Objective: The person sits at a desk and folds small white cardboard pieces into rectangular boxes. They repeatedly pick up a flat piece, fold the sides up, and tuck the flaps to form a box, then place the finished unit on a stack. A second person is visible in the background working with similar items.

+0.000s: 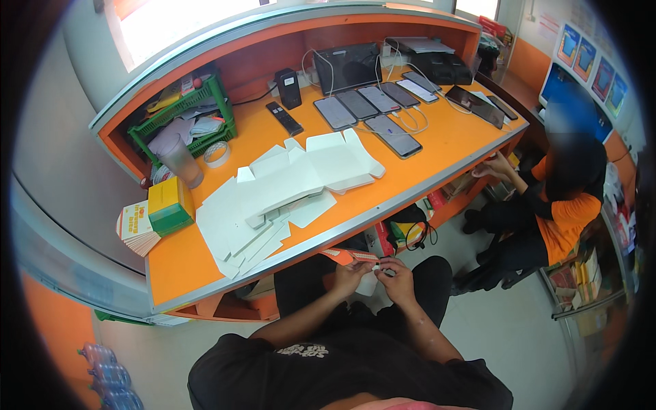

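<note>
Above my lap, just in front of the counter's edge, my two hands work close together. My left hand point(350, 279) is closed on an orange and white printed card strip point(350, 256), which sticks out past the fingers toward the counter. The fingers of my right hand point(396, 280) pinch together beside the strip's right end; a tiny white bit shows there, too small to name. A loose white piece point(367, 284), like paper, hangs between the two hands. On the orange counter point(273, 124) lie flat white unfolded cartons point(311, 167) in an overlapping pile.
Several phones point(393, 134) with white cables lie at the back right of the counter. A remote point(284, 119), a tape roll point(217, 154), a clear tumbler point(180, 160), a green basket point(219, 113) and a yellow-green box point(171, 206) stand leftward. Another person in orange point(574, 225) is at right.
</note>
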{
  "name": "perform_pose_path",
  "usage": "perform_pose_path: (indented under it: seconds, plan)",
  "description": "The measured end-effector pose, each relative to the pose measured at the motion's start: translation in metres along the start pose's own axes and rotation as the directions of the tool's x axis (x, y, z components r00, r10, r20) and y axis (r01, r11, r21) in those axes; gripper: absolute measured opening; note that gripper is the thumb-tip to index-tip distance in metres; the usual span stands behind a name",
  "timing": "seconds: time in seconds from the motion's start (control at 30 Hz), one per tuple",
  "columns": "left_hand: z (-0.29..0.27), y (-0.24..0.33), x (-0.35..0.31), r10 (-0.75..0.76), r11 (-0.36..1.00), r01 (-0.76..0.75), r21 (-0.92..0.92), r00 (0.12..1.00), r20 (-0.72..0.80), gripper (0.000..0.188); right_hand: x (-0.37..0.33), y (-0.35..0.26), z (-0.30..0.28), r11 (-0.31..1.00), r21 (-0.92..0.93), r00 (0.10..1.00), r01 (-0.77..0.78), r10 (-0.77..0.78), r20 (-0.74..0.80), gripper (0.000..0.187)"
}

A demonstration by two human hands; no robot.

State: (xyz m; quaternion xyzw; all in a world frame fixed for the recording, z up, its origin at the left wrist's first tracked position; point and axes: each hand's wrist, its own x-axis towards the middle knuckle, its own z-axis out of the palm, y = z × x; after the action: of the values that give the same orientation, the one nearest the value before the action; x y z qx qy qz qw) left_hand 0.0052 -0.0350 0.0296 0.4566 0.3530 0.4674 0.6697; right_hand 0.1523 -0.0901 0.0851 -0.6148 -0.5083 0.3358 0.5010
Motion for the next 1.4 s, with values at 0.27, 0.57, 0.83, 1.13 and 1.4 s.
perform_pose_path:
  seconds: [0.27, 0.57, 0.83, 1.13, 1.4]
  plan:
    - [-0.013, -0.019, -0.004, -0.032, 0.916, 0.046, 0.398, 0.999, -0.042, 0.036, 0.009, 0.024, 0.004, 0.999, -0.001, 0.994, 0.041, -0.041, -0.105, 0.016]
    - [-0.002, 0.008, -0.006, -0.123, 0.98, 0.115, 0.161, 0.991, 0.046, 0.033, 0.002, 0.015, -0.006, 0.998, 0.058, 0.999, -0.039, 0.037, 0.036, 0.013]
    - [0.004, -0.002, -0.01, -0.184, 0.983, 0.184, 0.003, 0.983, -0.011, 0.031, -0.005, 0.022, 0.002, 0.986, 0.149, 0.998, -0.068, 0.069, 0.001, 0.023]
    - [-0.009, -0.018, -0.007, 0.085, 0.848, -0.092, 0.522, 0.996, 0.038, 0.016, 0.007, 0.04, -0.001, 0.945, 0.139, 0.944, -0.297, 0.269, 0.193, 0.032]
    - [0.009, 0.002, -0.033, -0.305, 0.47, -0.262, 0.843, 0.848, 0.433, 0.03, 0.001, 0.023, 0.016, 0.948, -0.315, 0.999, 0.036, -0.036, 0.004, 0.034]
